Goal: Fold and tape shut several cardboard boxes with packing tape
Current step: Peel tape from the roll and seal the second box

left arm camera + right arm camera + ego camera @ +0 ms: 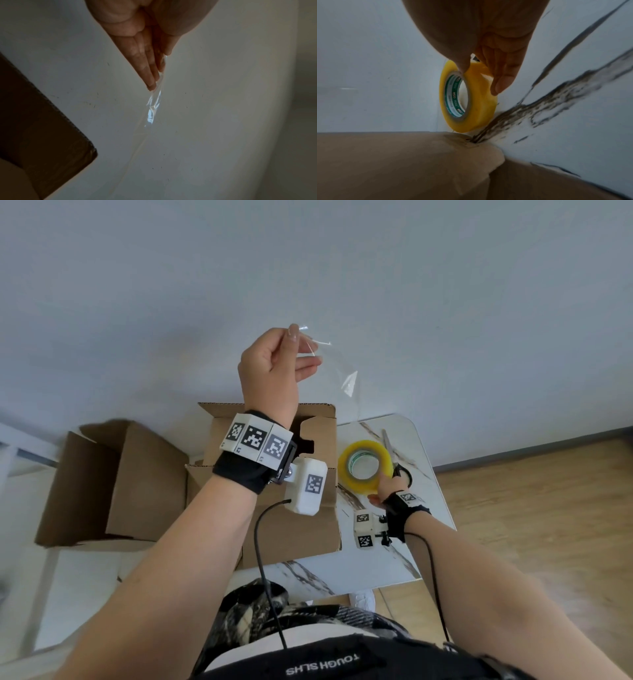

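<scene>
- On my far left an open brown cardboard box lies tipped on its side, flaps loose, touched by neither hand.
- Next along, a second brown cardboard box stands on the white marble-veined tabletop, its top flaps up and unsealed. This is the one I judge the tape is meant for.
- My left hand is raised above that box. Its grip is closed: thumb and fingertips pinch the free end of a clear strip of packing tape, with the remaining fingers only loosely extended.
- The strip runs down and to the right from that pinch towards the roll, so its long axis slants from upper left to lower right, beside the box and not over its seam.
- My right hand is low on the tabletop, its grip clamped on the yellow roll of packing tape, thumb and fingers across the outer band. The roll stands on edge just right of the box.
- Silver scissors with black handles lie just behind the roll, nearer my right hand, which I judge matters for cutting.
</scene>
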Demonstrator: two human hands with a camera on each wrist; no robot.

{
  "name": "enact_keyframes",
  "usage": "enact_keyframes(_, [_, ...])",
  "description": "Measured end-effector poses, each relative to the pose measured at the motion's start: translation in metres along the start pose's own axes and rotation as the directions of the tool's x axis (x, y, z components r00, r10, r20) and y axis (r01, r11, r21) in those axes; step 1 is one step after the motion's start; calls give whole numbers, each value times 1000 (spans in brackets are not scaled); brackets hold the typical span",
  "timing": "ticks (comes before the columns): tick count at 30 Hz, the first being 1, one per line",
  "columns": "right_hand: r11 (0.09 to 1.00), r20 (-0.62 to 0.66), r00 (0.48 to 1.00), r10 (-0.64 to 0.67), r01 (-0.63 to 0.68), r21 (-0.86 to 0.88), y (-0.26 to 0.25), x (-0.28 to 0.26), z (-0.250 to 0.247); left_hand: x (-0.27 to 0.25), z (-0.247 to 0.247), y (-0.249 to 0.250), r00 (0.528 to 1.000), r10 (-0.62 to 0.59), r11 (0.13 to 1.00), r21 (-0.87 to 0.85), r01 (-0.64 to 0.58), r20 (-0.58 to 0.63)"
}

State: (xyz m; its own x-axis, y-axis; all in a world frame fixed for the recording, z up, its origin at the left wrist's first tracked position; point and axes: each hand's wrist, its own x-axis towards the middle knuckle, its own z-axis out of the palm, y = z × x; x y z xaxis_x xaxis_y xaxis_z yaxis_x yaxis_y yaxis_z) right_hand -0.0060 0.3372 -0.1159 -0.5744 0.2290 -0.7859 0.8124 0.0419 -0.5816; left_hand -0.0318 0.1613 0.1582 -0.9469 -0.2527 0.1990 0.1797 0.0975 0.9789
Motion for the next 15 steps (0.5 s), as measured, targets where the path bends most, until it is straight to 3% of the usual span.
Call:
enact_keyframes(4, [993, -35, 999, -4, 0, -121, 6, -6, -2, -4, 2, 0, 1000, -10, 1000, -9, 10, -16])
enact_keyframes(7, [948, -155, 977, -145, 92, -304, -7, -19, -9, -8, 5, 2, 1000, -12, 1000, -18, 11, -22])
enact_keyframes(10, [890, -185, 930, -318, 225, -397, -32, -40, -14, -12, 8, 3, 999, -28, 999, -42, 26, -46])
enact_keyframes(15, [780, -142, 779, -611, 561, -275, -87, -77, -4, -19, 8, 5, 995, -41, 996, -82, 34, -92])
